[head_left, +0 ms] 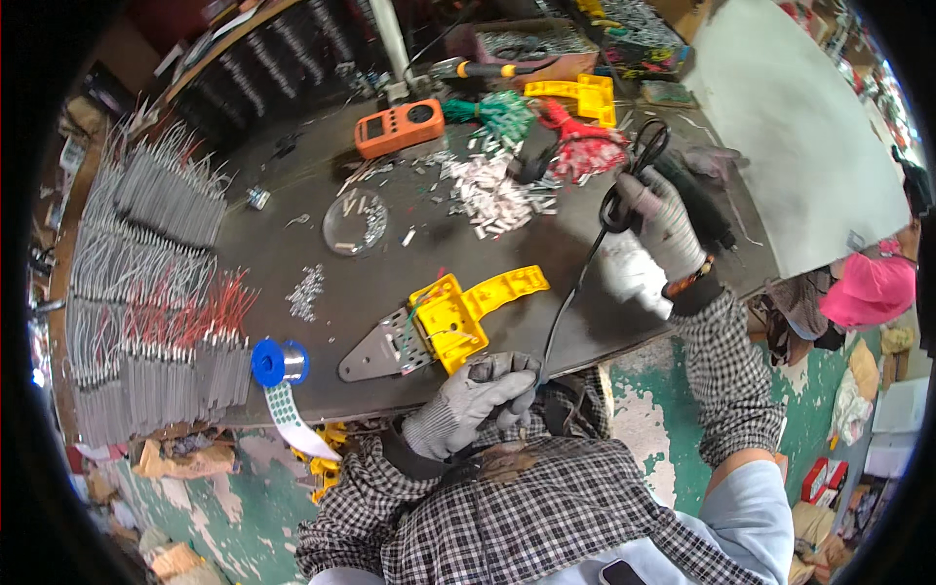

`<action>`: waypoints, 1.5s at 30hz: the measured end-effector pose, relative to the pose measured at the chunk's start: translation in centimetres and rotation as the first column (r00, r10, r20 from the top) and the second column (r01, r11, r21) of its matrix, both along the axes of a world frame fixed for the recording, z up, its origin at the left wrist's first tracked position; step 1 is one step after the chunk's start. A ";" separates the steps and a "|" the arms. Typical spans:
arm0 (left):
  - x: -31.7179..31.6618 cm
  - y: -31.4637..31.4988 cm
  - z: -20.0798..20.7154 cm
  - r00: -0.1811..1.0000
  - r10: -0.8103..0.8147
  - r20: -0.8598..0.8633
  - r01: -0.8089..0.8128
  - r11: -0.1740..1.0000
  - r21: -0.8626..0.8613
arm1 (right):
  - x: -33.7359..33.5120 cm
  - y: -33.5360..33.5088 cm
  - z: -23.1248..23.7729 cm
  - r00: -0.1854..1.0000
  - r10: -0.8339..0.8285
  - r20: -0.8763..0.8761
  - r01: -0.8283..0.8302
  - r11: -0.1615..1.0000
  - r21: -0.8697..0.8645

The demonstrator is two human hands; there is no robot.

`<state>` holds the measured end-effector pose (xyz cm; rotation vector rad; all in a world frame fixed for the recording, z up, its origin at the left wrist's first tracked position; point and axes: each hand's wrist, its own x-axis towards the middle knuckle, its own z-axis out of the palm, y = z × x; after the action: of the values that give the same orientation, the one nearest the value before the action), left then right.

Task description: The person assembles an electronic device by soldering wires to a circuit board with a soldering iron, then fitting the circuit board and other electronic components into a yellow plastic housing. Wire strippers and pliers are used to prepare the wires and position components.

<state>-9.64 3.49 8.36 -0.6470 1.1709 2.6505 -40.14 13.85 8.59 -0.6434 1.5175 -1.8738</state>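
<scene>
A black cable [567, 302] runs taut between my two hands. My left hand [478, 405], in a grey glove, is closed on its lower end close to my body. My right hand [663, 219], in a pale glove, grips the looped upper part, raised over the right side of the table. Something white and crumpled [634, 271] shows beneath my right hand; I cannot make out what it is. Just beyond my left hand lies a yellow plastic housing [456, 317] with a handle, a grey pointed metal plate [375, 349] attached to its left.
Bundled grey heating rods with wires [166, 283] cover the table's left. A solder spool [280, 363] stands at the front edge. Behind are a round dish [354, 222], white sleeves [492, 190], an orange meter [400, 129], green wires [497, 112], red wires [585, 146] and another yellow housing [585, 97].
</scene>
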 end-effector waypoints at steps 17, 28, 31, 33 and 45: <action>-1.1 -23.7 0.9 0.908 0.419 -0.022 0.068 -0.200 -0.977 | 6.9 6.2 1.8 -0.252 0.757 -0.603 -0.062 0.609 0.791; -10.1 -33.5 -3.4 0.647 0.559 0.518 0.670 -0.091 -0.737 | 7.5 -3.1 3.5 0.245 0.476 -0.845 -0.092 0.879 0.468; -9.5 -33.8 -3.5 0.690 0.535 0.488 0.673 -0.225 -0.704 | 7.6 -5.5 2.8 0.549 0.489 -0.678 -0.178 0.861 0.477; -9.1 -33.9 -3.5 0.701 0.572 0.425 0.620 -0.196 -0.760 | 6.9 -6.8 2.1 0.690 0.501 -0.523 -0.251 0.843 0.476; -4.2 -21.1 1.5 0.912 0.292 -0.289 -0.365 0.256 -0.895 | 8.6 -7.3 2.6 0.893 0.428 -0.139 -0.335 0.839 0.429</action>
<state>-13.82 -17.65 9.88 -1.0367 2.9424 1.9028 -31.53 6.59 11.20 -0.9165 1.6976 -1.1740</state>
